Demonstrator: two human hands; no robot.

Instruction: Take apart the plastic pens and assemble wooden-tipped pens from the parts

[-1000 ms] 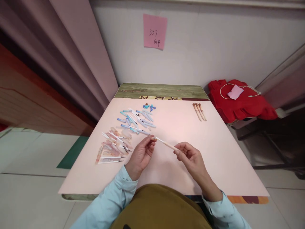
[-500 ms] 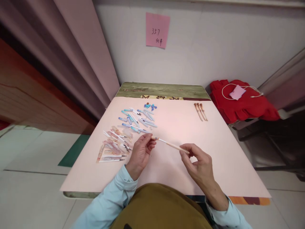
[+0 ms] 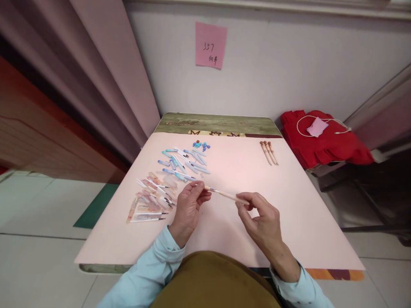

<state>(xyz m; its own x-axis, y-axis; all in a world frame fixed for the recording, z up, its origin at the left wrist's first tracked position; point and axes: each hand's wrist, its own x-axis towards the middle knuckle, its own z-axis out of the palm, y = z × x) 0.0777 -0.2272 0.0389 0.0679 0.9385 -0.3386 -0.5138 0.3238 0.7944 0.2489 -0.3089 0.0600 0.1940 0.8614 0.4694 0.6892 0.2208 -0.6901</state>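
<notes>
Above the near middle of the table, my left hand (image 3: 189, 204) is closed on the upper barrel (image 3: 209, 188) of a beige pen. My right hand (image 3: 261, 217) pinches the far end of the pen's lower barrel (image 3: 229, 196) between thumb and fingertips. A short stretch of white refill (image 3: 217, 191) shows between the two barrel parts, which lie nearly in line. Left of my left hand lies a heap of pinkish pen parts and white refills (image 3: 152, 194). Beyond it are scattered blue pen parts (image 3: 184, 162).
Small blue figures (image 3: 201, 146) and a brown one lie behind the blue parts. Several beige pens with brown tops (image 3: 269, 152) lie side by side at the back right. A red cloth (image 3: 324, 145) with a white cable is right of the pink-covered table (image 3: 289, 226).
My right hand has moved left toward my left hand with the lower barrel. Less of the white refill shows between the two parts. The view has shifted slightly.
</notes>
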